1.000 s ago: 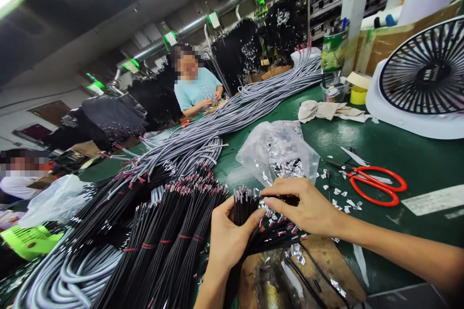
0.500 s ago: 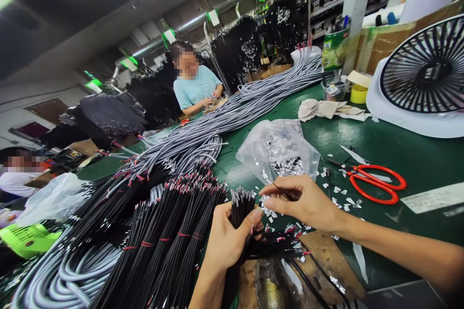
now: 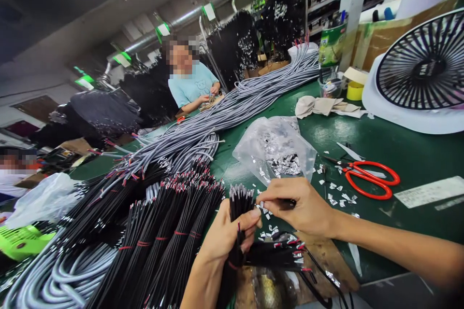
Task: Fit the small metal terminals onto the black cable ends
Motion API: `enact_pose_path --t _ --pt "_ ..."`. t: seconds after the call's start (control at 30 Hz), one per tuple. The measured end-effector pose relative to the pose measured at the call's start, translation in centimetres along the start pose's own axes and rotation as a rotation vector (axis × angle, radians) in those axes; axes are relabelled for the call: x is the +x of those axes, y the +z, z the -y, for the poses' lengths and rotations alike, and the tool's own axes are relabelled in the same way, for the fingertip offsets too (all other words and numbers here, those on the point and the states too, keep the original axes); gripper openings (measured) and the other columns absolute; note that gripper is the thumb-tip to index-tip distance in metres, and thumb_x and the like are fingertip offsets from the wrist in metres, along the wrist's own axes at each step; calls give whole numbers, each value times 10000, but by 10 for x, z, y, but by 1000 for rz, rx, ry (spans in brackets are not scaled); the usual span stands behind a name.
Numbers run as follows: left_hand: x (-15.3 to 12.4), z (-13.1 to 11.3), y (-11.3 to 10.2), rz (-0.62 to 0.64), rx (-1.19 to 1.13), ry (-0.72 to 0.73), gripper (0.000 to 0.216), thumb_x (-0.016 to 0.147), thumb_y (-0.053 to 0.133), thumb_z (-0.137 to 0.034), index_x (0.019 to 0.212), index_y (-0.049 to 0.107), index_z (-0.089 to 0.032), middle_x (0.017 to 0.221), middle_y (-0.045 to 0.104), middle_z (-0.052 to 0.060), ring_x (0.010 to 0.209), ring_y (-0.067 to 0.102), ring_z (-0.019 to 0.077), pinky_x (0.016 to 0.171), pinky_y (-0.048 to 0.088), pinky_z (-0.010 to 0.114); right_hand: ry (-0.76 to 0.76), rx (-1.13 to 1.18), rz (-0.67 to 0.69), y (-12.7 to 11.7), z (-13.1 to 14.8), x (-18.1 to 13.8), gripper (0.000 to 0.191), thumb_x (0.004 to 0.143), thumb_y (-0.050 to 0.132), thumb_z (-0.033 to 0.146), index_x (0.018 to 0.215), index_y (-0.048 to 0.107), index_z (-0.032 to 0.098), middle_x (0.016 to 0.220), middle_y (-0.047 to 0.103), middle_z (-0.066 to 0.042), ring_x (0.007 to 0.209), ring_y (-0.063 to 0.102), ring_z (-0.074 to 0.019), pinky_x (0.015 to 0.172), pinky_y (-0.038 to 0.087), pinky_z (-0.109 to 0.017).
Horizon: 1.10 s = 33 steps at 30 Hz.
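My left hand (image 3: 226, 234) is wrapped round an upright bundle of black cables (image 3: 241, 203) with pale grey tips. Just right of those tips, my right hand (image 3: 299, 203) is closed in a pinch; what lies between its fingertips is too small to make out, and something dark shows under its curled fingers. Below the hands, more black cables (image 3: 275, 256) with red and white wire ends lie crosswise over a brown board (image 3: 335, 260). Scraps of silver foil (image 3: 342, 198) are scattered near my right hand, beside a plastic bag of foil pieces (image 3: 275, 147).
Red-handled scissors (image 3: 371, 181) lie at the right, with a white fan (image 3: 416, 70) behind. Banded black cable bundles (image 3: 170, 231) and long grey cables (image 3: 239, 106) cover the left and back of the green table (image 3: 326, 128). A person (image 3: 192, 82) sits across.
My right hand has come closer to the bundle's tips, and its fingers have closed together. My left hand keeps its hold on the black cables. The view has shifted slightly.
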<state>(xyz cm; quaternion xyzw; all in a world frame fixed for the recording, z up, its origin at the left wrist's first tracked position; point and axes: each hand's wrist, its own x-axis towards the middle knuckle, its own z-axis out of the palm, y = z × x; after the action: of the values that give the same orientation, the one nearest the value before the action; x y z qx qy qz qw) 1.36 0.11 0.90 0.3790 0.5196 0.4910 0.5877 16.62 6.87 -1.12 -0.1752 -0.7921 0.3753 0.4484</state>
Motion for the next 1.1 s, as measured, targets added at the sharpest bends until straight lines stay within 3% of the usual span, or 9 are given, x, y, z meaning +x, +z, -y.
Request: enact_pose_path --t 0.07,0.13,0.2,0.27,0.37,0.5,0.83,1.0,1.1 --pt "1 -1 1 9 -3 -53 294 591 741 -301 621 494 -145 397 428 -91 263 293 4 258 252 114 -133 -61 -61 -2 -1 -1 178 738 537 88 807 698 118 628 602 -27 526 509 -90 472 386 -208" --pt "3 -1 1 20 76 -95 295 597 730 -312 569 496 -135 405 436 -75 277 304 8 268 259 123 -159 -129 -171 -7 -4 0 198 748 527 83 834 693 146 666 621 -28 565 528 -101 502 406 -214" --pt "6 0 0 -6 195 -85 291 632 705 -321 538 513 -125 427 457 -52 304 356 28 294 292 144 -68 -188 -294 -12 -6 4 202 769 518 93 850 691 160 684 624 -23 579 526 -103 528 413 -222" --pt "9 2 -2 -55 280 -20 261 677 673 -315 562 547 -116 466 482 -36 365 421 55 358 353 167 67 -213 -330 -15 -8 7 201 767 539 111 896 688 146 689 615 -21 564 506 -100 523 402 -226" --pt "11 5 -6 -87 354 72 196 723 632 -284 648 600 -107 545 502 -24 495 465 84 485 406 194 230 -150 -165 -13 -9 10 191 752 570 144 900 691 135 654 589 -5 534 471 -92 491 371 -219" --pt "10 7 -8 -89 546 110 215 728 627 -266 601 559 -107 535 407 -47 500 344 67 451 289 175 338 -1 57 -7 -7 10 145 752 600 232 769 700 129 583 536 15 525 448 -85 482 342 -209" --pt "6 1 -10 -141 586 60 270 719 639 -315 580 519 -117 553 422 -33 522 360 85 467 301 194 400 3 109 -4 -7 8 170 773 552 226 672 639 121 531 456 36 500 370 -75 465 295 -208" --pt "5 -1 -10 -228 577 142 240 686 672 -295 586 569 -104 539 487 -22 518 413 98 482 334 202 382 -18 134 -7 2 8 218 825 513 307 853 645 137 599 526 17 533 431 -93 514 347 -220" --pt "4 -2 -8 -303 553 180 195 651 698 -274 633 630 -92 569 565 0 539 471 120 506 378 213 330 -60 156 -9 6 7 271 864 468 366 984 592 157 795 616 -32 695 535 -138 647 407 -261"
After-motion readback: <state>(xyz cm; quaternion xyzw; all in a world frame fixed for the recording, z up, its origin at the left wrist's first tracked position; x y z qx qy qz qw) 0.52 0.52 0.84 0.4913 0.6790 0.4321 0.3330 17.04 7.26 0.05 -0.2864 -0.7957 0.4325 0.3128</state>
